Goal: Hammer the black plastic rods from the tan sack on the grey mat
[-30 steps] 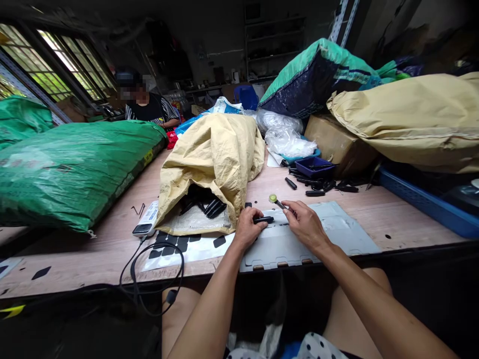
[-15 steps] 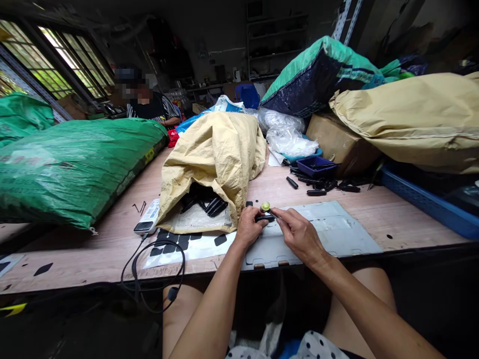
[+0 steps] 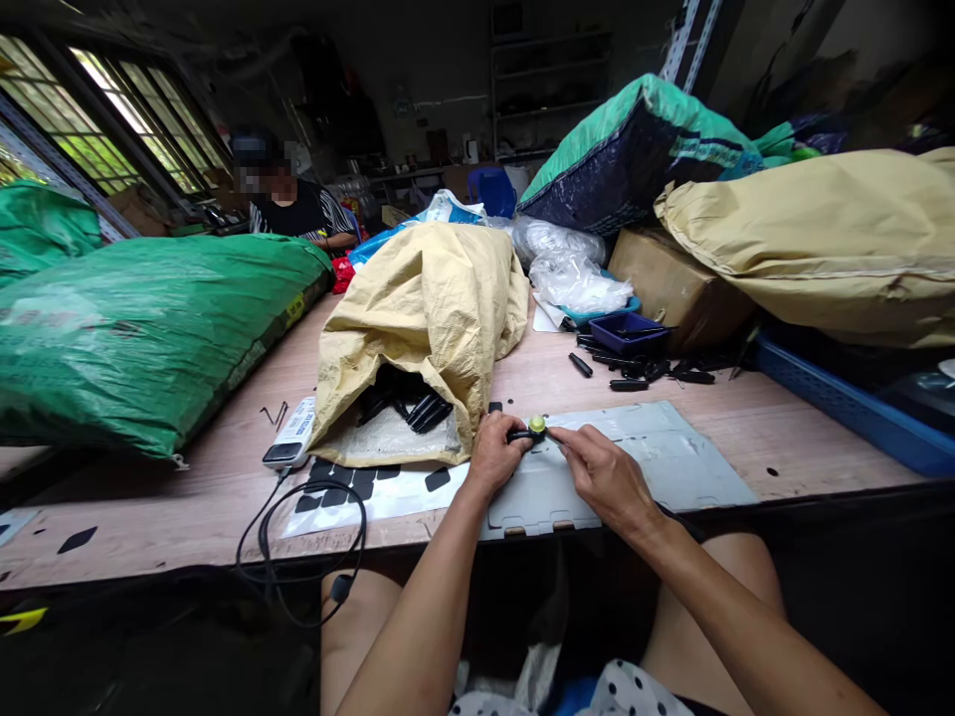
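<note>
My left hand [image 3: 498, 452] is closed around a short black handle-like piece [image 3: 517, 435], which it holds low over the grey board. A small round yellow-green part [image 3: 536, 425] sits at the right end of that piece. My right hand [image 3: 608, 475] is closed in a pinch on a thin rod-like tool [image 3: 555, 439], whose tip points at the round part. Whether the tip touches it I cannot tell. Under both hands lies the grey board [image 3: 642, 447]. Left of my left hand, a beige sack [image 3: 425, 298] gapes open, with several black handles [image 3: 429, 412] in its mouth.
A sheet of black stickers [image 3: 388, 497], a white device [image 3: 287, 452] and its looped cable [image 3: 261, 542] lie at left. Loose black handles [image 3: 631, 384] surround a purple tray [image 3: 629, 333]. A green sack [image 3: 149, 338] and blue basket [image 3: 851, 398] flank the table. A person [image 3: 298, 209] sits beyond.
The round yellow-green part has shifted slightly right and down. My right hand has drawn a little right and lower with the tool. My left hand stays almost in place.
</note>
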Available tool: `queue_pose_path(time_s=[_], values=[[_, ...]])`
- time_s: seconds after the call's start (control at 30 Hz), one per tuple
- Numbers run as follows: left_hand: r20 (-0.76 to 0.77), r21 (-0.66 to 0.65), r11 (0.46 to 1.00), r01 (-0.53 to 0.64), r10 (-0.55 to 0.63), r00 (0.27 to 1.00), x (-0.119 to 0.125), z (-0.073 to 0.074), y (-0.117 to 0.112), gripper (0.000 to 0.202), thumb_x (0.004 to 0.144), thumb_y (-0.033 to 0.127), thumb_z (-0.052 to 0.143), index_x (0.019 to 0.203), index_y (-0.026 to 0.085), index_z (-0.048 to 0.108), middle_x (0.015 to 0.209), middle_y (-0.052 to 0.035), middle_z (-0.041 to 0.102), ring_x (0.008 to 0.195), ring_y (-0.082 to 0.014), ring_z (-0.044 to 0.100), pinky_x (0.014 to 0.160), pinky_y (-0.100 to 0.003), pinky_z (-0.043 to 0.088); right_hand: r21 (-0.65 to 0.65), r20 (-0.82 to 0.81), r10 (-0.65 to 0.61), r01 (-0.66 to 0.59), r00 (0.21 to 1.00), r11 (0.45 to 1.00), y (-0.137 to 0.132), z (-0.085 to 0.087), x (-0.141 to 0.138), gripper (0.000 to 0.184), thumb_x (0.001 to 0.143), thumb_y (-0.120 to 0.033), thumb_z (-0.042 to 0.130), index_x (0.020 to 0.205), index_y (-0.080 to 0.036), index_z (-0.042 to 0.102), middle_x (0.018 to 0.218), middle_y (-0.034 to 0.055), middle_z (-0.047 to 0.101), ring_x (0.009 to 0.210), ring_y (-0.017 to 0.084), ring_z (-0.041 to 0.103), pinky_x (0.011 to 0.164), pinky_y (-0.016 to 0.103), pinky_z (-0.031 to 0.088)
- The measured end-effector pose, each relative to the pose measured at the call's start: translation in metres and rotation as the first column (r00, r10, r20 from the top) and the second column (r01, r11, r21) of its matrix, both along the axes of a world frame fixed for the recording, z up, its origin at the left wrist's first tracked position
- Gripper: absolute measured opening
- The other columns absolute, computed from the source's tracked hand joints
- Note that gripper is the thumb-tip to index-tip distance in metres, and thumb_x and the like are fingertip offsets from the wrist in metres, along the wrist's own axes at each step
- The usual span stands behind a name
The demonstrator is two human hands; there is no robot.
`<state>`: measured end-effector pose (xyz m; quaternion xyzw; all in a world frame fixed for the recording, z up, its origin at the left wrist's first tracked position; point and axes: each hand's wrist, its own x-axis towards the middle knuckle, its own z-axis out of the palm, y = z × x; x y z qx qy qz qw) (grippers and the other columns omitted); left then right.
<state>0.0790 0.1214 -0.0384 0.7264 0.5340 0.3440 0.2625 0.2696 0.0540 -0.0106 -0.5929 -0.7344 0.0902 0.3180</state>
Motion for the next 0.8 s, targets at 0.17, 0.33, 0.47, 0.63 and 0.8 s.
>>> queue_pose_path(time_s=[0.17, 0.33, 0.47, 0.63, 0.8], values=[[-0.016, 0.021, 1.000, -0.004, 0.005, 1.000, 0.000, -0.001, 0.000, 0.015, 0.077, 0.014, 0.077, 0.088, 0.020, 0.070, 0.091, -0.0015, 0.062, 0.092, -0.0195, 0.056, 0.087, -0.033, 0.045, 0.046, -0.057, -0.082, 0.085, 0.995, 0.995, 0.017, 0.005, 0.008, 0.039, 0.100, -0.027, 0.047, 0.133, -0.028, 0.067, 0.110, 0.0056, 0.071, 0.102, 0.020, 0.065, 0.086, 0.029, 0.049], [-0.015, 0.032, 0.999, -0.005, 0.005, 1.000, 0.000, 0.000, -0.001, 0.016, 0.076, 0.012, 0.076, 0.088, 0.020, 0.070, 0.091, -0.0015, 0.062, 0.092, -0.0195, 0.056, 0.087, -0.033, 0.045, -0.007, 0.103, -0.231, 0.233, 0.968, 0.973, 0.050, 0.002, 0.019, 0.035, 0.096, -0.024, 0.054, 0.126, -0.028, 0.071, 0.108, 0.0050, 0.070, 0.100, 0.021, 0.062, 0.079, 0.029, 0.043], [-0.017, 0.027, 1.000, -0.009, 0.010, 1.000, 0.000, 0.000, -0.001, 0.016, 0.075, 0.012, 0.076, 0.088, 0.020, 0.070, 0.090, -0.0013, 0.062, 0.092, -0.0195, 0.056, 0.086, -0.033, 0.045, -0.022, 0.259, -0.249, 0.263, 0.933, 0.964, 0.067, -0.012, 0.022, 0.035, 0.095, -0.021, 0.055, 0.124, -0.029, 0.072, 0.103, 0.0058, 0.067, 0.098, 0.021, 0.058, 0.078, 0.030, 0.039], [-0.020, 0.031, 0.999, -0.009, 0.010, 1.000, 0.000, -0.001, -0.001, 0.016, 0.075, 0.013, 0.077, 0.088, 0.021, 0.071, 0.091, -0.0017, 0.062, 0.093, -0.0204, 0.056, 0.087, -0.034, 0.045, 0.038, 0.303, -0.297, 0.300, 0.906, 0.953, 0.072, -0.028, 0.017, 0.035, 0.098, -0.022, 0.051, 0.125, -0.027, 0.071, 0.103, 0.0076, 0.065, 0.096, 0.021, 0.053, 0.077, 0.032, 0.033], [-0.033, 0.047, 0.999, 0.000, 0.001, 0.999, 0.000, -0.004, -0.001, 0.014, 0.078, 0.016, 0.077, 0.090, 0.021, 0.071, 0.092, -0.0020, 0.062, 0.095, -0.0208, 0.055, 0.090, -0.035, 0.044, 0.087, 0.330, -0.317, 0.306, 0.889, 0.948, 0.071, -0.032, 0.015, 0.034, 0.100, -0.023, 0.048, 0.125, -0.026, 0.071, 0.104, 0.0086, 0.063, 0.096, 0.022, 0.051, 0.076, 0.034, 0.030]])
